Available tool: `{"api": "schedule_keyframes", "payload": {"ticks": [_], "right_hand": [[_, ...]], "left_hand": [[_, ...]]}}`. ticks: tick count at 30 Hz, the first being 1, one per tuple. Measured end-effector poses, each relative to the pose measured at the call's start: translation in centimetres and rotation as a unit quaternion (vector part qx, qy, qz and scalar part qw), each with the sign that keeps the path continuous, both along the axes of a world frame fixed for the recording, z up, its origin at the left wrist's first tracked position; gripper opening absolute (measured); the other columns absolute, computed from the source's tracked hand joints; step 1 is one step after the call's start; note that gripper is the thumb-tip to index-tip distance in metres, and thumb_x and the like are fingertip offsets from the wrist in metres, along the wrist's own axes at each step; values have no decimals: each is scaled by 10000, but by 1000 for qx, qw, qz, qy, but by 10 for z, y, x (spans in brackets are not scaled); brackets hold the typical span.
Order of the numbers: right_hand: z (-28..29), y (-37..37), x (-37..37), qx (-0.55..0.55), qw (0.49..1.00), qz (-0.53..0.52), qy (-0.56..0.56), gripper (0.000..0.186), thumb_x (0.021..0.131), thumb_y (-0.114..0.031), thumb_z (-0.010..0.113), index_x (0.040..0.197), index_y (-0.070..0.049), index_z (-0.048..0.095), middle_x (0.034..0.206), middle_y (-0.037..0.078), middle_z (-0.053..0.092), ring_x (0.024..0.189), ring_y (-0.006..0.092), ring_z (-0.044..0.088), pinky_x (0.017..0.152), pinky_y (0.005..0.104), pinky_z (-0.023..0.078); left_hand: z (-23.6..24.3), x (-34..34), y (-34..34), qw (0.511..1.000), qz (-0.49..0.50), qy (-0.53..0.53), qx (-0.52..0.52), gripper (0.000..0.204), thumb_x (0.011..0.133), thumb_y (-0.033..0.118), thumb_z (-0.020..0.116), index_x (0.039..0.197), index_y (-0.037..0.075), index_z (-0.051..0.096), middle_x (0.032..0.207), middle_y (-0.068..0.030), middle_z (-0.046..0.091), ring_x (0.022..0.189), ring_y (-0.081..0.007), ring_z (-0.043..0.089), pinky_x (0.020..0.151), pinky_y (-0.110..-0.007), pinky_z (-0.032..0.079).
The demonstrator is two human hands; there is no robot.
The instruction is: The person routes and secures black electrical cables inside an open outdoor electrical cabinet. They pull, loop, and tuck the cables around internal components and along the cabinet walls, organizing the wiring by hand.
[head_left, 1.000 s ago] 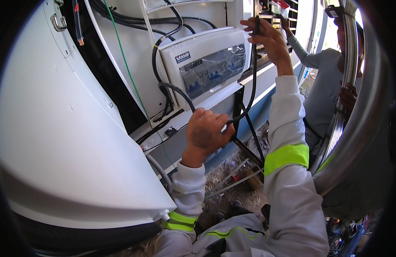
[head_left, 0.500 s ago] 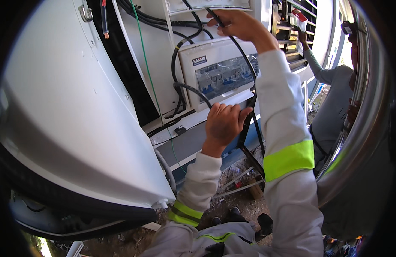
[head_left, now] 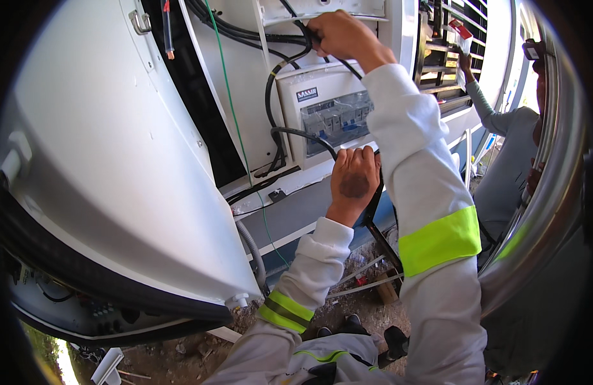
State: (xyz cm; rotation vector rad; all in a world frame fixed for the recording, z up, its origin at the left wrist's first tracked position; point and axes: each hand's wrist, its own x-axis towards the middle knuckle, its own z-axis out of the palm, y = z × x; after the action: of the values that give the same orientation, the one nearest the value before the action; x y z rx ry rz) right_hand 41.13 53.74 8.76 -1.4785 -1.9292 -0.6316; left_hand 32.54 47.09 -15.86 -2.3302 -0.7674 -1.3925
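Note:
My left hand (head_left: 355, 181) is closed around a black cable (head_left: 303, 133) just below a white breaker box (head_left: 290, 106). This cable bends out from beside the box's left edge into my fist. Higher up, my right hand (head_left: 343, 37) is closed on black cable above the box, its fingertips partly hidden. From it a length of black cable (head_left: 352, 69) runs down to the right and passes behind my right sleeve. Behind the box's clear, wrinkled cover sits a row of breakers (head_left: 338, 119). My right forearm hides the box's right end.
A large white curved panel (head_left: 110, 160) fills the left side. Bundled black cables (head_left: 245, 35) and a thin green wire (head_left: 231, 96) run beside the box. At the right, another person's arm (head_left: 486, 109) reaches to a slatted grille (head_left: 450, 38). Debris covers the ground below.
My right hand has gone from loosely extended fingers to a closed grip on the cable. My left hand has shifted slightly to the right with its cable, and its thumb is now hidden.

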Motion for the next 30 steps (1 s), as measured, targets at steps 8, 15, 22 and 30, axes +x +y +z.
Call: {"api": "schedule_keyframes", "payload": {"ticks": [8,15,22,30], "right_hand": [[-33,6,-4,173,960,90,203,283,809,-157,774,1091,-141,797,970,179,749,904,385,713,873,448,565],[-81,-41,26,31,905,62,420,420,842,-351,787,1182,-106,753,1053,169,746,989,335,713,880,389,546],[-95,-13,-10,286,937,15,200,179,971,-144,603,1008,-17,723,921,218,719,883,426,684,797,482,537],[-100,-9,-33,223,946,-38,233,121,918,-111,619,981,-61,710,936,170,719,942,381,660,845,492,463]], "left_hand": [[22,-8,5,999,16,1,-28,172,915,259,655,853,108,603,820,-83,607,848,-266,590,875,-406,388],[52,-11,13,994,49,-100,18,297,1014,319,623,806,114,574,664,-44,643,618,-289,627,832,-400,420],[73,-31,2,958,-169,-229,39,215,805,42,709,1009,55,644,1039,-133,608,1004,-340,596,852,-427,464],[201,-43,41,857,-193,-469,-94,310,918,153,594,1151,-46,644,1072,-140,675,872,-226,624,768,-332,482]]}}
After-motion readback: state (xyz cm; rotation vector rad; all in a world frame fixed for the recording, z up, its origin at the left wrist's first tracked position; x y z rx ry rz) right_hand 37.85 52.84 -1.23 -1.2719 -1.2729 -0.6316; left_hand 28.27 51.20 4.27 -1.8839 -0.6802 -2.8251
